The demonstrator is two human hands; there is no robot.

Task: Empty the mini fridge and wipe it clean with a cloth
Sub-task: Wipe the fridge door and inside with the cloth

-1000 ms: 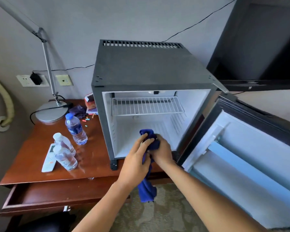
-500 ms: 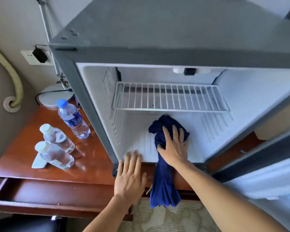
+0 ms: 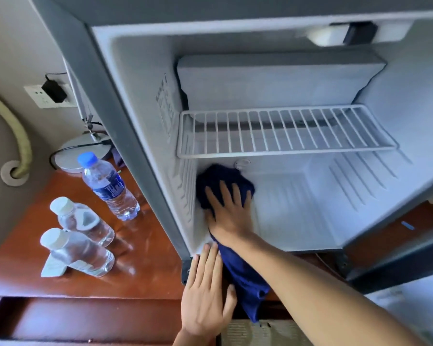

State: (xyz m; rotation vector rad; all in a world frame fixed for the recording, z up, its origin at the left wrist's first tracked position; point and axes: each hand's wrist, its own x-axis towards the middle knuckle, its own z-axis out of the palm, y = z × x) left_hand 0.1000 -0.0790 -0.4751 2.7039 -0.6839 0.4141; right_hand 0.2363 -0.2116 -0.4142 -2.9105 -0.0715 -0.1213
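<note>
Right hand (image 3: 229,213), fingers flat, presses blue cloth (image 3: 223,181) on mini fridge (image 3: 310,208) floor at 9 o'clock corner; left hand (image 3: 205,295) flat, braces front edge. Advise overlapping strokes, firm pressure into ribs.

Grey wall (image 3: 8,58) behind, with a white socket plate (image 3: 39,96) holding a black plug (image 3: 53,91). Pale hose (image 3: 18,136) curving into a wall fitting. Reddish wooden worktop (image 3: 23,278) below, drawer (image 3: 80,318) pulled open.
</note>
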